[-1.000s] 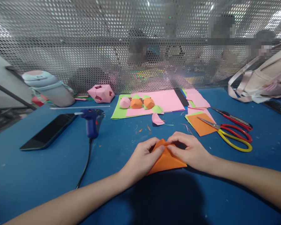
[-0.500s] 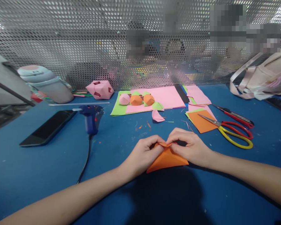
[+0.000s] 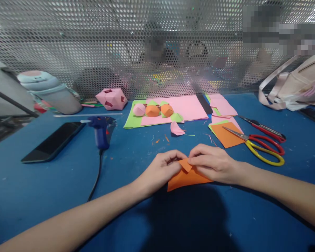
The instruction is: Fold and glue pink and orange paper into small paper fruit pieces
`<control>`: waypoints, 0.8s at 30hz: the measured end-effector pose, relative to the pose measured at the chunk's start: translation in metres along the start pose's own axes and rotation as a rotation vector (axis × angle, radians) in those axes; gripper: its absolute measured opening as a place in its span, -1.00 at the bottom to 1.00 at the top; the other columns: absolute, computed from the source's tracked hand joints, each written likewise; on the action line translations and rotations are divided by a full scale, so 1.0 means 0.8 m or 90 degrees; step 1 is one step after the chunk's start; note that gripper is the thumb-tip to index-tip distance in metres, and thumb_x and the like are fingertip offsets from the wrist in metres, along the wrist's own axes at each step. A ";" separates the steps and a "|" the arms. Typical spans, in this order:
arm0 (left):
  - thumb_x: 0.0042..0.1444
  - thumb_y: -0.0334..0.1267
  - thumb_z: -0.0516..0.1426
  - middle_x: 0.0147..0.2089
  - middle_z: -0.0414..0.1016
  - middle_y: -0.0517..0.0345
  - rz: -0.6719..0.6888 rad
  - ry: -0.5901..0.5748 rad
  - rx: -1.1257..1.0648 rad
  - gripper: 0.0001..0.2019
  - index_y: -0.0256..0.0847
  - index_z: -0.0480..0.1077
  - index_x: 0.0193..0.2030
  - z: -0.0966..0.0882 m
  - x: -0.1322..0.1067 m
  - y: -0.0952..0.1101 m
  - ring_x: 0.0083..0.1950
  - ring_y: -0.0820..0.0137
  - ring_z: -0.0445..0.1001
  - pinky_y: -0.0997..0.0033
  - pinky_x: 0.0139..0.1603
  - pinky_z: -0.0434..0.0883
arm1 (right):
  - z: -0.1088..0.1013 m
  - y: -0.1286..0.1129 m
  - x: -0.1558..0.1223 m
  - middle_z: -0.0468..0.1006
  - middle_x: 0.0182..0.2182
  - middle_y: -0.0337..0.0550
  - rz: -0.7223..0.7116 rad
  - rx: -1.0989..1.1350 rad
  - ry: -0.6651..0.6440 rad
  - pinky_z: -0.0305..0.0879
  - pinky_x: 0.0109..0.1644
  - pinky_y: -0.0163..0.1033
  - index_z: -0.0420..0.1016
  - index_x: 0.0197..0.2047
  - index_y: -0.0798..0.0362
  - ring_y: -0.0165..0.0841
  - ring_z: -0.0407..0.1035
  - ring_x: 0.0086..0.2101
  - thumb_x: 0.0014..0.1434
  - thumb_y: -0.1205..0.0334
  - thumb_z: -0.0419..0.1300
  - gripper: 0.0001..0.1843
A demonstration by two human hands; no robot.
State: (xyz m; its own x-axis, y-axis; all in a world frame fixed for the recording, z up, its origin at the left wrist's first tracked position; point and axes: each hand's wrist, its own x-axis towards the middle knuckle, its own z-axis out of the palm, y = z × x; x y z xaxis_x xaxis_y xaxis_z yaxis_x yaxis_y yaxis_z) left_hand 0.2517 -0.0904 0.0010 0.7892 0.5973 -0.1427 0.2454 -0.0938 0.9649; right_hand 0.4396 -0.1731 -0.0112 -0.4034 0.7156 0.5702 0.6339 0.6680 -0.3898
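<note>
So, my L hand (image 3: 166, 169) is clamped on the L side of the orange paper (image 3: 189, 179), R hand (image 3: 215, 163) pinching it top R, fingertips close tog. Paper's on the blue table (image 3: 55, 199) right in front of me, w/ a small flap (image 3: 185, 165) folded down btwn my hands. Glue gun (image 3: 102, 134) sits L, nr phone (image 3: 54, 141); scissors (image 3: 248, 142) R, blades over an orange sheet (image 3: 225, 137).

A paper piece (image 3: 190, 179) is sitting between left hand (image 3: 164, 171) and right hand (image 3: 216, 164); on the bench (image 3: 132, 154), a glue gun (image 3: 101, 134) and phone (image 3: 54, 142) are resting left, scissors (image 3: 248, 139) are overlapping paper squares (image 3: 225, 136) right, sheets (image 3: 190, 106) are lying behind.
</note>
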 end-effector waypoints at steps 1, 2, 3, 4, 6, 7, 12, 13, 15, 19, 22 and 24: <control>-0.06 -0.40 0.02 -0.34 0.50 0.21 0.007 -0.011 -0.017 -0.78 -0.23 0.44 -0.29 -0.001 0.000 -0.002 -0.28 0.41 0.42 0.48 -0.24 0.33 | -0.002 0.000 0.000 0.46 -0.23 -0.05 -0.018 -0.029 -0.015 0.37 -0.20 -0.28 0.46 -0.12 0.04 -0.37 0.36 -0.24 0.20 0.45 0.01 -0.73; -0.04 -0.39 0.03 -0.33 0.50 0.22 0.016 -0.020 -0.031 -0.78 -0.23 0.44 -0.27 -0.002 0.000 -0.003 -0.27 0.42 0.42 0.48 -0.22 0.32 | -0.003 0.000 0.001 0.47 -0.23 -0.04 -0.031 -0.057 -0.029 0.37 -0.20 -0.28 0.46 -0.12 0.05 -0.37 0.36 -0.24 0.21 0.44 0.01 -0.74; 0.00 -0.36 0.04 -0.33 0.50 0.22 0.021 -0.028 -0.041 -0.81 -0.22 0.44 -0.26 -0.002 0.001 -0.004 -0.26 0.42 0.42 0.48 -0.20 0.32 | -0.005 -0.001 0.002 0.46 -0.22 -0.04 -0.037 -0.083 -0.045 0.36 -0.20 -0.28 0.46 -0.13 0.05 -0.36 0.35 -0.24 0.22 0.43 0.01 -0.75; 0.03 -0.33 0.06 -0.33 0.50 0.22 0.022 -0.032 -0.048 -0.83 -0.23 0.43 -0.25 -0.002 0.001 -0.005 -0.25 0.42 0.42 0.48 -0.19 0.32 | -0.006 -0.001 0.002 0.46 -0.23 -0.04 -0.041 -0.103 -0.059 0.36 -0.20 -0.28 0.47 -0.14 0.05 -0.36 0.35 -0.25 0.23 0.41 0.01 -0.76; 0.07 -0.25 0.09 -0.35 0.49 0.22 0.016 -0.027 -0.052 -0.85 -0.24 0.42 -0.27 -0.001 0.001 -0.005 -0.26 0.42 0.42 0.48 -0.18 0.32 | -0.006 -0.002 0.003 0.46 -0.23 -0.04 -0.038 -0.121 -0.079 0.35 -0.20 -0.27 0.47 -0.15 0.05 -0.36 0.34 -0.25 0.25 0.38 0.01 -0.77; 0.08 -0.23 0.10 -0.36 0.48 0.21 0.013 -0.021 -0.046 -0.85 -0.25 0.42 -0.29 0.000 0.002 -0.004 -0.26 0.43 0.42 0.48 -0.18 0.33 | -0.006 -0.003 0.003 0.45 -0.22 -0.04 -0.036 -0.113 -0.079 0.35 -0.20 -0.27 0.47 -0.14 0.05 -0.36 0.34 -0.25 0.25 0.38 0.00 -0.77; 0.12 -0.24 0.07 -0.36 0.48 0.21 0.027 0.001 0.009 -0.84 -0.26 0.43 -0.30 0.002 0.002 -0.002 -0.27 0.44 0.41 0.48 -0.16 0.32 | 0.001 -0.007 0.004 0.45 -0.24 -0.03 0.017 0.021 0.004 0.35 -0.14 -0.26 0.40 -0.08 0.10 -0.37 0.34 -0.20 0.23 0.46 0.00 -0.74; 0.12 -0.23 0.07 -0.36 0.47 0.20 0.029 0.002 0.018 -0.83 -0.26 0.43 -0.30 0.002 0.002 -0.002 -0.27 0.44 0.41 0.48 -0.17 0.32 | 0.002 -0.008 0.005 0.45 -0.26 -0.04 0.037 0.040 0.020 0.34 -0.14 -0.26 0.40 -0.10 0.11 -0.37 0.35 -0.21 0.22 0.47 0.00 -0.76; 0.13 -0.21 0.06 -0.37 0.47 0.20 0.030 0.002 0.031 -0.82 -0.26 0.43 -0.31 0.002 0.002 -0.002 -0.28 0.43 0.42 0.48 -0.19 0.33 | 0.005 -0.011 0.006 0.46 -0.30 -0.07 0.067 0.057 0.039 0.34 -0.17 -0.27 0.42 -0.16 0.10 -0.37 0.35 -0.25 0.20 0.47 0.01 -0.78; 0.13 -0.21 0.07 -0.36 0.47 0.20 0.038 0.004 0.040 -0.81 -0.27 0.43 -0.31 0.002 0.002 0.000 -0.28 0.44 0.40 0.50 -0.22 0.31 | 0.006 -0.012 0.006 0.46 -0.34 -0.12 0.089 0.055 0.042 0.33 -0.18 -0.26 0.42 -0.23 0.06 -0.38 0.35 -0.27 0.19 0.46 0.01 -0.80; 0.13 -0.21 0.07 -0.33 0.47 0.19 0.040 -0.004 0.051 -0.82 -0.27 0.43 -0.30 0.001 0.002 0.000 -0.27 0.44 0.38 0.51 -0.22 0.30 | 0.006 -0.012 0.006 0.46 -0.35 -0.12 0.079 0.040 0.051 0.32 -0.20 -0.28 0.41 -0.28 0.08 -0.39 0.34 -0.30 0.18 0.46 0.04 -0.84; 0.12 -0.21 0.08 -0.33 0.46 0.19 0.041 -0.010 0.059 -0.81 -0.27 0.44 -0.29 0.001 0.003 -0.002 -0.27 0.45 0.38 0.52 -0.22 0.29 | 0.006 -0.012 0.005 0.46 -0.35 -0.11 0.068 0.031 0.058 0.31 -0.21 -0.29 0.41 -0.28 0.11 -0.39 0.34 -0.30 0.18 0.46 0.05 -0.86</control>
State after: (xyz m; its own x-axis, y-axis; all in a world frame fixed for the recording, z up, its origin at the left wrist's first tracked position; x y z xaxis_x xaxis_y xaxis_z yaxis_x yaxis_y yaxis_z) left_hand 0.2536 -0.0895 -0.0006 0.8135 0.5752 -0.0852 0.2443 -0.2052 0.9477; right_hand 0.4283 -0.1759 -0.0089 -0.2723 0.7629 0.5864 0.6368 0.5998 -0.4846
